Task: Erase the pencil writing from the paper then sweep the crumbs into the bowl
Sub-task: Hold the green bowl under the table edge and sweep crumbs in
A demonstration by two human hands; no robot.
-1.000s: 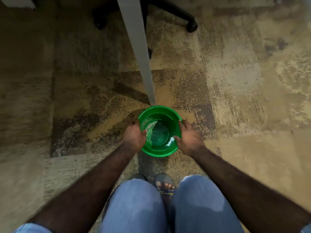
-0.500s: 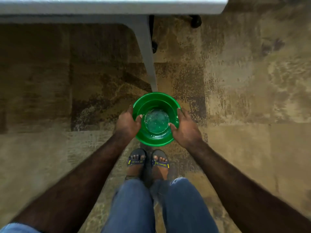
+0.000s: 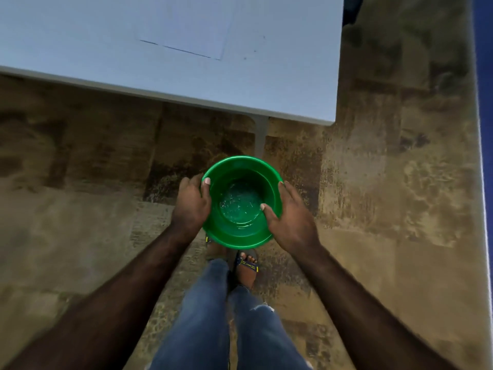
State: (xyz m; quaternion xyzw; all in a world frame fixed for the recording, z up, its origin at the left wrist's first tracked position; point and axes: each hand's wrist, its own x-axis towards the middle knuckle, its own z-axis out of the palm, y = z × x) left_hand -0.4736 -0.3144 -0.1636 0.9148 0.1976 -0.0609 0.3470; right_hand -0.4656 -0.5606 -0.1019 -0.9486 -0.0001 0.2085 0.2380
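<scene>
I hold a green plastic bowl (image 3: 241, 236) in front of me above the carpet, below the table's near edge. My left hand (image 3: 190, 202) grips its left rim with the thumb over the edge. My right hand (image 3: 289, 217) grips the right rim, thumb inside. Small pale crumbs lie scattered on the bowl's bottom (image 3: 240, 204). A white sheet of paper (image 3: 186, 25) lies on the white table (image 3: 280, 84); no writing shows on its visible part. A few dark specks (image 3: 245, 58) lie on the table right of the sheet.
A grey table leg (image 3: 260, 137) drops to the floor just beyond the bowl. Mottled brown carpet (image 3: 386, 182) covers the floor. My jeans and sandalled feet (image 3: 246, 265) are below the bowl. A blue edge (image 3: 484, 102) runs along the right side.
The bowl has risen from near the floor with both hands on it. My view has lifted, so the tabletop and paper have come into sight.
</scene>
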